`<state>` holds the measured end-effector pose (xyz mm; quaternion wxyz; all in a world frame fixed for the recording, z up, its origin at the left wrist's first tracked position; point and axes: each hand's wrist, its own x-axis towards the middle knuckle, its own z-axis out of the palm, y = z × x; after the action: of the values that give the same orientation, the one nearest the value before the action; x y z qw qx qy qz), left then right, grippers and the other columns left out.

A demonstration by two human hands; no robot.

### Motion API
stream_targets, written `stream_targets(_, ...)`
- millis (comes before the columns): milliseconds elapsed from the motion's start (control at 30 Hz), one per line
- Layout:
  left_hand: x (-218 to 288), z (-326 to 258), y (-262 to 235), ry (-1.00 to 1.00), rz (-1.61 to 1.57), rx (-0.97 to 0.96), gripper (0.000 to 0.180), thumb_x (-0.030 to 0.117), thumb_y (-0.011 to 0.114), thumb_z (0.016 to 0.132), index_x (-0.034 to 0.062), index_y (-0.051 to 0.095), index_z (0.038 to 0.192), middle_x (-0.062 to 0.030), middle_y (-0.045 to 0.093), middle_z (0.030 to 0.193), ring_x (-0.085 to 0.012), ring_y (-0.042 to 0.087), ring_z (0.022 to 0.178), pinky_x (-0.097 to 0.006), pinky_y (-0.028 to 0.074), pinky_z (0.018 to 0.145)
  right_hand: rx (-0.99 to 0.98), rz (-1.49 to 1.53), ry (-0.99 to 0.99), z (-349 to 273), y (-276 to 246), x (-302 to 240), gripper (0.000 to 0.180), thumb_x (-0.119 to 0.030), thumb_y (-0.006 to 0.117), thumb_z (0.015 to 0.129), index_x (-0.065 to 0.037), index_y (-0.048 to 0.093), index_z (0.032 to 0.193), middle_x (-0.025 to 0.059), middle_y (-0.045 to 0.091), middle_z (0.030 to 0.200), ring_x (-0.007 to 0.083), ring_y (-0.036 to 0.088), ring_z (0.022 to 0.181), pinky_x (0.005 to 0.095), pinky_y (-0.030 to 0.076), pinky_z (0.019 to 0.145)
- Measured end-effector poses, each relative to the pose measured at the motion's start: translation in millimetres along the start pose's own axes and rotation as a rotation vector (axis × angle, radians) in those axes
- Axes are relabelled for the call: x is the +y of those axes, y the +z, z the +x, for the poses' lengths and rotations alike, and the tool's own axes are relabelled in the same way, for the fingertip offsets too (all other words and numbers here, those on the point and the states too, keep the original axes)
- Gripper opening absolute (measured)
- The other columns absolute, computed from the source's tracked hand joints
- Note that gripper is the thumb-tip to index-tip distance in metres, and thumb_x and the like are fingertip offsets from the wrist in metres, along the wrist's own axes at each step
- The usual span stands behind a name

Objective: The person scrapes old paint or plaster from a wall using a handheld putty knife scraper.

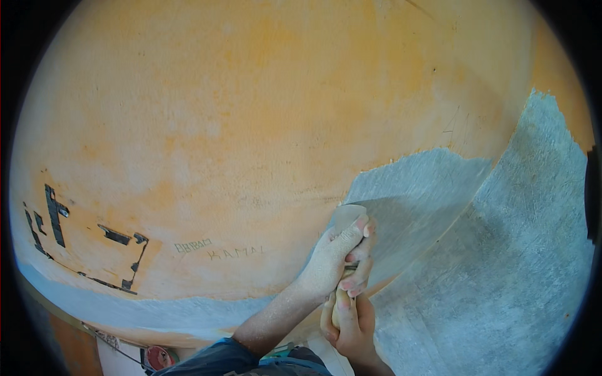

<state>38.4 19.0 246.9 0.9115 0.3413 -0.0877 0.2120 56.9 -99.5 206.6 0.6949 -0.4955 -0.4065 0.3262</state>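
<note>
A scraper with a flat, rounded-corner blade (pixel 348 215) rests against the wall, its edge at the border between orange paint and bare grey surface. My left hand (pixel 332 254), dusted with pale powder, is closed around the upper part of the scraper, thumb and fingers pressed near the blade. Just below it, my right hand (pixel 352 323) wraps round the pale yellowish handle (pixel 337 315). The two hands touch or nearly touch. Most of the tool's middle is hidden by my fingers.
Orange paint (pixel 251 113) covers most of the wall, with scratched marks and black tape remnants (pixel 56 216) at left. Stripped grey surface (pixel 501 263) spreads right, across a corner line. Lower left, a red container (pixel 160 357) stands below. A dark object (pixel 591 194) sits at the right rim.
</note>
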Motion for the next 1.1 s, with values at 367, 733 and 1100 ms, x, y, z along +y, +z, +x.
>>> stream_targets(367, 12, 4, 12, 0.036, 0.002, -0.040, 0.021, 0.032, 0.041, 0.101, 0.0130, 0.044, 0.093, 0.0059, 0.030, 0.058, -0.0057, 0.032, 0.030, -0.023, 0.031, 0.027, -0.053, -0.066, -0.039, 10, 0, -13, 0.025, -0.026, 0.037, 0.101, -0.002, 0.044, 0.101, 0.0022, 0.044, 0.055, 0.0067, 0.033, 0.037, 0.0211, 0.024, 0.037)
stream_targets(733, 1, 2, 5, 0.046, 0.011, -0.011, 0.023, 0.034, 0.041, 0.101, 0.0127, 0.045, 0.094, 0.0059, 0.030, 0.058, -0.0059, 0.030, 0.030, -0.023, 0.031, 0.027, -0.033, -0.022, 0.034, 2, -5, -8, 0.022, -0.024, 0.039, 0.101, -0.003, 0.044, 0.099, 0.0009, 0.045, 0.058, 0.0065, 0.035, 0.040, 0.0204, 0.025, 0.039)
stream_targets(1100, 6, 8, 9, 0.040, 0.023, -0.004, 0.022, 0.034, 0.043, 0.101, 0.0134, 0.045, 0.095, 0.0060, 0.029, 0.058, -0.0058, 0.032, 0.030, -0.023, 0.031, 0.027, -0.028, 0.018, 0.011, 1, -4, -7, 0.027, -0.025, 0.039, 0.102, 0.000, 0.045, 0.098, 0.0004, 0.045, 0.055, 0.0058, 0.036, 0.042, 0.0208, 0.028, 0.042)
